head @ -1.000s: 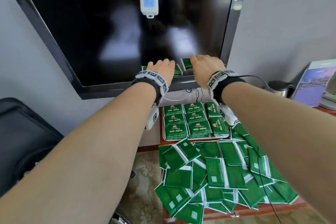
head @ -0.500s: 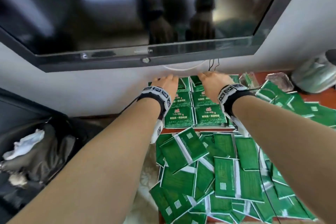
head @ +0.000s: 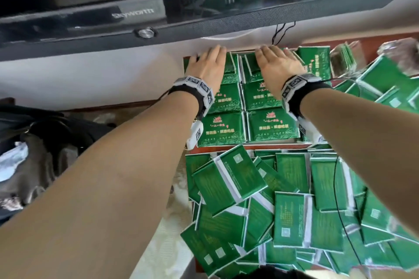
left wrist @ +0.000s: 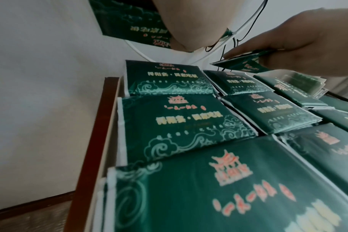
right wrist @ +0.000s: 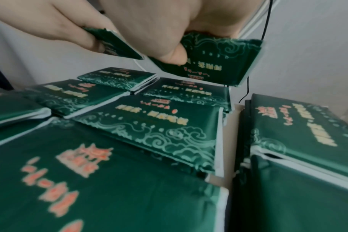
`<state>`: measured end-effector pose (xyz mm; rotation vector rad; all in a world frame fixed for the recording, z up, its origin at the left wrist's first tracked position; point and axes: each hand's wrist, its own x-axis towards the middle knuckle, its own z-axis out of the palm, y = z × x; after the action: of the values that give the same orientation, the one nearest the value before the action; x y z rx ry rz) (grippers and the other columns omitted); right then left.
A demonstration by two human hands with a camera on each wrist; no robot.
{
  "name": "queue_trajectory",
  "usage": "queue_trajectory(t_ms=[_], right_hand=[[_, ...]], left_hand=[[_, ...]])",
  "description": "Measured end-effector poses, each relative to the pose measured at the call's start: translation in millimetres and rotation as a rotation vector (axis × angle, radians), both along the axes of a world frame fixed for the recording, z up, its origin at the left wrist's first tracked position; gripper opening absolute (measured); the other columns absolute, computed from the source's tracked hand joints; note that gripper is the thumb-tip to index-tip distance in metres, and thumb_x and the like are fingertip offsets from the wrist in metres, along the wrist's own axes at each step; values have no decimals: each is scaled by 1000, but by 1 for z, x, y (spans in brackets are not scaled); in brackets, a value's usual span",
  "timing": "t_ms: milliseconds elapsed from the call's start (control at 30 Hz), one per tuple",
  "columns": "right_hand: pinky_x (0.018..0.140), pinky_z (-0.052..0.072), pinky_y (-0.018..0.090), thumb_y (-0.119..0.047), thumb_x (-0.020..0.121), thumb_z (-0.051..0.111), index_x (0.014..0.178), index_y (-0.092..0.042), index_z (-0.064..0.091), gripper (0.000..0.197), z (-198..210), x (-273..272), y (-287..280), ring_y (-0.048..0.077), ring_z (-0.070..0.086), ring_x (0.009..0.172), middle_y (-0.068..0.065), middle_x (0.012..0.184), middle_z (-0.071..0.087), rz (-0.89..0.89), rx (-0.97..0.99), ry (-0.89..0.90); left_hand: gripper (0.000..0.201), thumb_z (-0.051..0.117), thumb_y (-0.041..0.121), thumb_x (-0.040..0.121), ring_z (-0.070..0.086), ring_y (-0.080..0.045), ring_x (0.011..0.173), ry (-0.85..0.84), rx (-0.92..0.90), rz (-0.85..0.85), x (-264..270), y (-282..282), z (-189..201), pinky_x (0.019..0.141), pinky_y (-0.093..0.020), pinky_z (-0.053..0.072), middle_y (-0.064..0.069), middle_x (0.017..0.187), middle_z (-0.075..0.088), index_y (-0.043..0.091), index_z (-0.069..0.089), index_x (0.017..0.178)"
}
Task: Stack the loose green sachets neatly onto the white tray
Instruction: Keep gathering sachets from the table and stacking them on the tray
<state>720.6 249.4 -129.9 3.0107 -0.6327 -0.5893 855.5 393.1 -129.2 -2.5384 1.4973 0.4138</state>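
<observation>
Head view: your left hand [head: 207, 64] and right hand [head: 277, 64] reach over tray [head: 269, 142] far row; loose sachets [head: 288, 201] heaped nearer you.
Wrist views: each hand pinches sachet [right wrist: 215, 59] above stacks [left wrist: 169, 78].
Placing step; next, lower squarely, release.

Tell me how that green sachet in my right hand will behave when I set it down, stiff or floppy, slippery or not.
Probably floppy: the sachet bends where the right hand pinches it. Likely light, since fingertips alone hold it. Its glossy wrapper looks slippery, so it may slide off the neat stacks unless placed squarely.
</observation>
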Motion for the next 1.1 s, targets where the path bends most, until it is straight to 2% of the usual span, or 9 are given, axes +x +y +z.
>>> queue_trajectory(t_ms=[167,267,333,433,533,667,900,1100], right_hand=[[122,19,52,-4,95,31,158,-5,6,68,-15,1,-5,32,15,151,16,165,11,14,21,-22],[122,16,51,-6,93,40,159,-8,6,74,-22,-1,-3,32,14,152,14,166,9,29,43,-27],[122,15,51,-12,92,47,159,-10,11,76,-27,-3,-3,32,16,151,12,165,13,41,56,-70],[122,13,53,-26,90,54,159,-16,13,80,-31,-4,-5,32,16,150,12,165,14,52,93,-87],[122,11,56,-30,81,67,158,-23,12,95,-29,-1,-10,32,15,151,11,164,15,56,112,-68],[122,11,55,-27,74,75,157,-23,13,104,-27,2,-16,30,16,150,9,162,21,41,120,-68],[122,14,53,-21,71,78,157,-21,18,105,-26,6,-19,29,22,148,6,160,28,81,128,-97],[121,18,52,-24,64,83,156,-21,18,112,-24,12,-22,29,29,144,7,154,35,121,114,-84]], left_hand=[[83,52,-6,87,13,-27,152,-7,-2,-29,-1,-10,-14,122,-51,17,-11,165,13,7,11,158],[86,54,-2,88,10,-27,153,5,24,-37,-1,-10,-24,122,-52,16,-10,166,11,7,7,159],[85,58,13,93,11,-26,153,5,23,-35,-2,-9,-30,122,-51,17,-10,166,12,7,6,159],[88,52,46,96,11,-25,153,-8,24,-37,-2,-6,-34,121,-53,16,-10,166,11,8,4,159],[98,52,58,91,14,-24,153,-23,41,-54,1,-6,-34,121,-53,17,-10,166,13,7,4,159],[101,56,59,88,24,-24,148,-21,55,-63,5,-9,-29,120,-52,19,-9,161,22,6,7,158],[99,63,59,83,34,-28,143,0,42,-72,9,-14,-28,118,-49,25,-8,156,32,10,17,156],[95,67,56,81,42,-29,135,6,34,-64,11,-18,-30,113,-48,32,-7,148,41,10,24,152]])
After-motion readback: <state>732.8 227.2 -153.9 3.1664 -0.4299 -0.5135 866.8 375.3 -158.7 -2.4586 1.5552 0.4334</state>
